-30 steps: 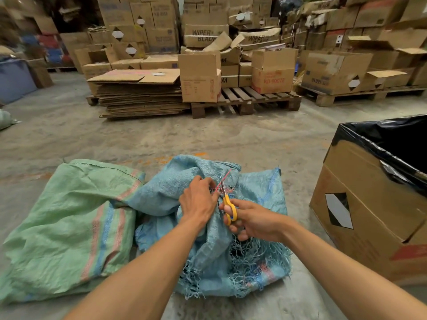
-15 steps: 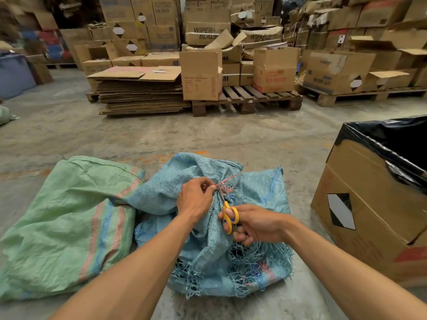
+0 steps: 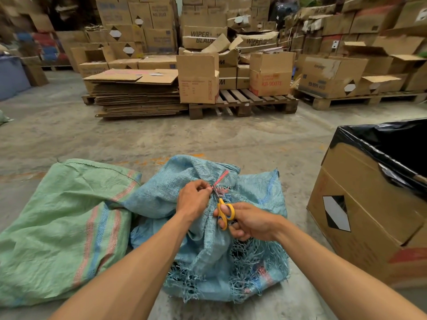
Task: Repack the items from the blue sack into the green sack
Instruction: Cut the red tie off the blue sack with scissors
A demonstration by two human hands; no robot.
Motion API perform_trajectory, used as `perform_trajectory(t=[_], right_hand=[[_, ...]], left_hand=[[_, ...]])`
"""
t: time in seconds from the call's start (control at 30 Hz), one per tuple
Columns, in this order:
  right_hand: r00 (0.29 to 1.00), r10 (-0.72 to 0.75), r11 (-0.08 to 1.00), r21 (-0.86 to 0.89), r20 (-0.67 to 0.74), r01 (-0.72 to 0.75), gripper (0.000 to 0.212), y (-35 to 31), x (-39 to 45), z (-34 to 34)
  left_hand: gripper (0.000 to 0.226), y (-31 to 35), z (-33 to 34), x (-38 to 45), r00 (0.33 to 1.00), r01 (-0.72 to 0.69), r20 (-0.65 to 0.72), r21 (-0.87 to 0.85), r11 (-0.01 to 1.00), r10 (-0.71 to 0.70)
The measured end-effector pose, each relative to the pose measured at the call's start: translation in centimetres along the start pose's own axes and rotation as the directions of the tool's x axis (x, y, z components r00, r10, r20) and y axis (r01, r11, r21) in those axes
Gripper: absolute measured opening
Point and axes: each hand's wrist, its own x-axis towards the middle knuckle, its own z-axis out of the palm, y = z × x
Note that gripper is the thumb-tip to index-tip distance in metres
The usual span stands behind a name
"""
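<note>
On the concrete floor [image 3: 208,139] the blue sack [image 3: 208,245] lies bunched, touching the flatter green sack [image 3: 62,227] on its left. The left hand [image 3: 193,199] pinches a pink tie string [image 3: 219,179] at the blue sack's gathered neck, while the right hand [image 3: 247,221] grips yellow-handled scissors [image 3: 224,211] (blades at the string). A black-lined cardboard box [image 3: 365,204] stands to the right.

Both bare forearms reach in from the bottom edge toward the frame's centre.
The left hand [image 3: 193,199], back up, curls its fingers with the tips pinched together at its upper right; the right hand [image 3: 248,221], just right and lower, has fingers curled, thumb through a loop.
</note>
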Motion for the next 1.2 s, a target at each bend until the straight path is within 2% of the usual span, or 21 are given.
perform_trajectory(t=[0.1, 0.2, 0.3, 0.4, 0.5, 0.6, 0.67, 0.8, 0.9, 0.93, 1.0, 1.07, 1.13, 1.2], right_hand=[[0.999, -0.03, 0.999, 0.025, -0.042, 0.031, 0.035, 0.5, 0.0, -0.2], [0.996, -0.033, 0.999, 0.019, -0.079, 0.035, 0.039, 0.9, -0.5, -0.5], [0.99, -0.059, 0.998, 0.01, -0.13, 0.061, 0.042, 1.4, -1.7, -0.4], [0.981, -0.114, 0.99, -0.099, -0.155, 0.1, 0.038, 2.1, -4.0, -0.3], [0.955, -0.143, 0.987, -0.111, -0.258, 0.118, 0.03, 3.4, -7.1, -0.2], [0.912, -0.134, 0.988, -0.123, -0.388, 0.092, 0.029, 5.4, -10.3, -0.2], [0.905, -0.109, 0.982, -0.187, -0.411, 0.033, 0.027, 7.0, -12.8, 0.0], [0.877, -0.087, 0.931, -0.352, -0.472, -0.097, 0.023, 10.5, -14.9, 0.1], [0.859, -0.064, 0.864, -0.459, -0.508, -0.206, 0.024, 13.8, -16.0, 0.1], [0.851, -0.041, 0.831, -0.491, -0.524, -0.262, 0.024, 14.7, -16.4, 0.2], [0.814, -0.027, 0.748, -0.551, -0.58, -0.368, 0.021, 16.1, -17.1, 0.3], [0.747, -0.043, 0.649, -0.587, -0.663, -0.484, 0.022, 17.2, -17.9, 0.7], [0.684, -0.075, 0.522, -0.613, -0.726, -0.594, 0.026, 18.4, -18.7, 1.3], [0.663, -0.088, 0.452, -0.623, -0.743, -0.638, 0.032, 19.6, -19.3, 2.3]], left_hand=[[0.014, -0.1, -0.2, 0.2, 0.996, 0.077, 0.05, -0.117, 0.99, -0.072], [0.013, 0.2, -0.3, 0.0, 0.997, 0.079, -0.002, -0.2, 0.977, -0.081], [0.013, 0.7, -0.7, -0.9, 0.996, -0.048, -0.08, -0.257, 0.965, 0.028], [0.011, 1.4, -1.1, -1.8, 0.976, -0.212, -0.102, -0.247, 0.946, 0.192], [0.01, 3.0, -1.4, -3.3, 0.969, -0.196, 0.083, -0.31, 0.93, 0.232], [0.012, 4.0, -1.5, -5.0, 0.91, -0.109, 0.351, -0.308, 0.945, 0.219], [0.009, 4.4, -1.1, -6.9, 0.851, -0.022, 0.499, -0.278, 0.96, 0.164], [0.008, 3.2, 1.3, -10.9, 0.804, 0.145, 0.595, -0.198, 0.969, 0.001], [0.014, 1.3, 3.5, -14.1, 0.679, 0.267, 0.721, -0.072, 0.961, -0.135], [0.015, 0.6, 4.2, -14.9, 0.659, 0.309, 0.733, -0.058, 0.949, -0.17], [0.013, -0.3, 5.9, -16.3, 0.692, 0.41, 0.68, -0.092, 0.907, -0.244], [0.014, -1.8, 8.4, -17.7, 0.721, 0.502, 0.603, -0.112, 0.858, -0.343], [0.014, -3.5, 10.8, -19.4, 0.685, 0.601, 0.562, -0.076, 0.796, -0.463], [0.014, -5.8, 12.8, -20.7, 0.665, 0.645, 0.502, -0.012, 0.764, -0.553]])
